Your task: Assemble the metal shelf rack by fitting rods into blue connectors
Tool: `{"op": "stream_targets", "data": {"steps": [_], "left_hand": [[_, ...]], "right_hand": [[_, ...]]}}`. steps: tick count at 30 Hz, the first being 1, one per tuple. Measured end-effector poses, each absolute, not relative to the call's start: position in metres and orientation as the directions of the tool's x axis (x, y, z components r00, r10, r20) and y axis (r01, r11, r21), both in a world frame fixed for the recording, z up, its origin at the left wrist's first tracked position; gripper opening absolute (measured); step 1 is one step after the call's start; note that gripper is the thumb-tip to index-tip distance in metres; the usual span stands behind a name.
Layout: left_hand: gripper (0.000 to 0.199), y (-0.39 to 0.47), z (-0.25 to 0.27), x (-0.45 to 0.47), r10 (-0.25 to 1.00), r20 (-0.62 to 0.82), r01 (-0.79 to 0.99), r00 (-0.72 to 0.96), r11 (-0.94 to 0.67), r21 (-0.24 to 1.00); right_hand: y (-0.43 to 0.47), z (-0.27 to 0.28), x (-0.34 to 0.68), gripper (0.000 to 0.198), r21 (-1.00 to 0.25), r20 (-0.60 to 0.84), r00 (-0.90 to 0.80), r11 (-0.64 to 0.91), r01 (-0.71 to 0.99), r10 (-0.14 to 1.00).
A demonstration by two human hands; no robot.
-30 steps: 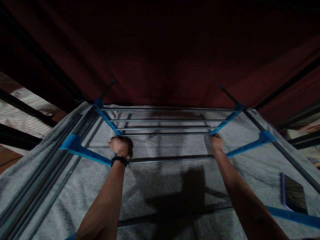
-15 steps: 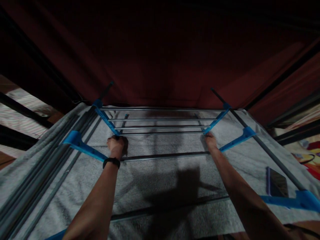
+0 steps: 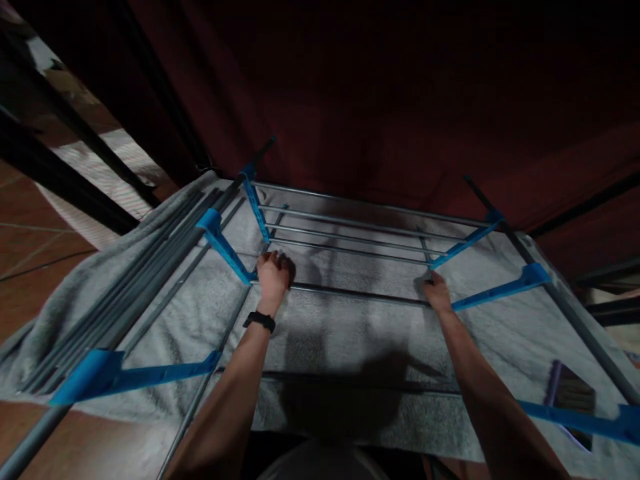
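Note:
A rack frame [image 3: 353,293] of grey metal tubes and blue plastic brackets lies on a grey blanket. My left hand [image 3: 273,275] is closed around its left inner tube, between the far blue bracket [image 3: 257,210] and the second left bracket [image 3: 227,250]. On the opposite side my right hand [image 3: 438,292] grips the right inner tube [image 3: 425,245] just below the end of the far right bracket [image 3: 465,245]. Several thin crossbars [image 3: 345,235] join the two far brackets. My fingertips are partly hidden on both sides.
Several loose grey tubes [image 3: 135,277] lie bundled along the left of the blanket [image 3: 325,333]. A phone [image 3: 575,393] rests at the lower right, partly behind a blue bracket. A dark red curtain [image 3: 360,100] hangs behind, with dark metal posts [image 3: 85,130] at the left.
The view has turned and tilted, showing more of the rack's near left side. Both hands have shifted along the side tubes towards me, away from the far brackets.

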State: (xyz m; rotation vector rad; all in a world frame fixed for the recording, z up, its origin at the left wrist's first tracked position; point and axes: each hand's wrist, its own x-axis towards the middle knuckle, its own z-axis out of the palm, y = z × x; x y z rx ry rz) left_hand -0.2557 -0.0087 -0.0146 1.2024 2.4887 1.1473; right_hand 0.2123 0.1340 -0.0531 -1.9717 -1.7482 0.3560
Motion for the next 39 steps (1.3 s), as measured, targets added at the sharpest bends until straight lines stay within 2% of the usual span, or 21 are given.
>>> {"op": "stream_targets", "data": {"steps": [4, 8, 13, 16, 21, 26, 30, 39], "left_hand": [[0.033, -0.035, -0.013, -0.223, 0.764, 0.211, 0.626, -0.610, 0.301, 0.720], [0.031, -0.061, -0.012, -0.207, 0.777, 0.222, 0.607, -0.589, 0.243, 0.757], [0.031, -0.089, -0.016, -0.202, 0.767, 0.206, 0.599, -0.608, 0.272, 0.753], [0.033, -0.103, -0.020, -0.205, 0.760, 0.201, 0.619, -0.618, 0.312, 0.720], [0.036, -0.116, -0.029, -0.211, 0.776, 0.136, 0.601, -0.616, 0.352, 0.718], [0.036, -0.125, -0.033, -0.208, 0.809, 0.115, 0.571, -0.577, 0.299, 0.765], [0.036, -0.135, -0.032, -0.199, 0.846, 0.131, 0.610, -0.518, 0.258, 0.749], [0.032, -0.163, -0.035, -0.134, 0.934, 0.243, 0.665, -0.261, -0.009, 0.747]], "right_hand": [[0.113, -0.052, 0.205, 0.057, -0.484, 0.140, 0.091, -0.012, 0.875, 0.986], [0.078, -0.057, 0.190, 0.052, -0.434, 0.269, -0.069, 0.185, 0.882, 0.961], [0.036, -0.057, 0.170, 0.051, -0.419, 0.375, -0.307, 0.455, 0.786, 0.875], [0.017, -0.054, 0.161, 0.051, -0.374, 0.371, -0.410, 0.538, 0.756, 0.833], [0.006, -0.051, 0.153, 0.050, -0.317, 0.341, -0.444, 0.546, 0.775, 0.829], [0.010, -0.047, 0.150, 0.048, -0.328, 0.336, -0.436, 0.538, 0.777, 0.835], [0.011, -0.047, 0.148, 0.048, -0.327, 0.347, -0.424, 0.532, 0.781, 0.837], [0.013, -0.048, 0.155, 0.047, -0.267, 0.313, -0.470, 0.552, 0.790, 0.825]]}}
